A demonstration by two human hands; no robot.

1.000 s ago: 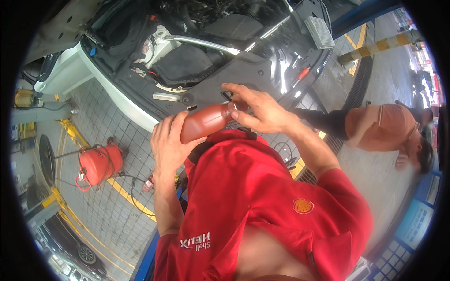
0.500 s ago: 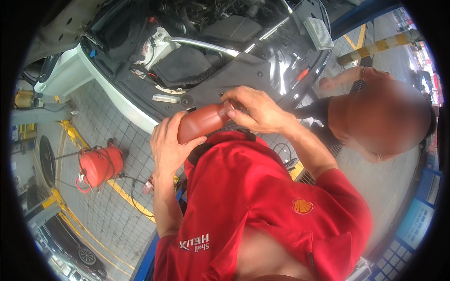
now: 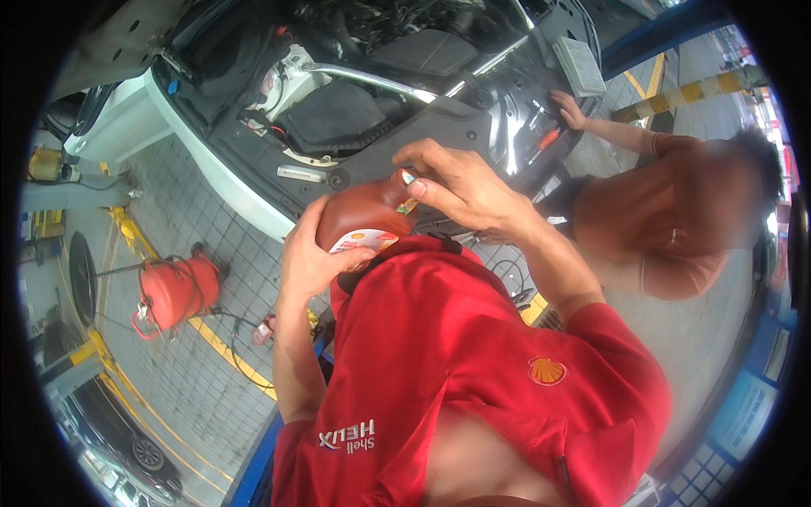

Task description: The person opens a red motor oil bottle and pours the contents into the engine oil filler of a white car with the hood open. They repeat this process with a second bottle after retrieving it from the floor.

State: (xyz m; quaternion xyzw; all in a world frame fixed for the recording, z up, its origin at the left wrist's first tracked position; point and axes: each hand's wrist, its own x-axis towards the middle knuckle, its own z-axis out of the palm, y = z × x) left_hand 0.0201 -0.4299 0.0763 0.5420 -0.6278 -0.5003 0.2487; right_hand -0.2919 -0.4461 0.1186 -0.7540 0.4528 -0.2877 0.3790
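A reddish-brown plastic oil bottle [image 3: 359, 207] lies tilted in front of my red shirt, its neck pointing to the right. My left hand [image 3: 302, 258] wraps round its base end, with the thumb along the near side by a white and red label. At the neck, my right hand [image 3: 469, 190] has its thumb and index finger closed about the mouth, where a small white and yellow patch shows. Whether that patch is a cap, a seal or a label cannot be made out. Beyond the bottle is the open engine bay [image 3: 338, 114] of a white car.
A pleated filter [image 3: 580, 66] and a red-handled screwdriver [image 3: 549, 139] lie on the car's front. At right a co-worker [image 3: 634, 203] reaches one hand onto it. A red wheeled tank [image 3: 179, 291] with a hose stands on the floor at left.
The bottle has turned in my left hand, so its label now shows. My right hand has stayed at the neck. The co-worker has put a hand on the car's front edge.
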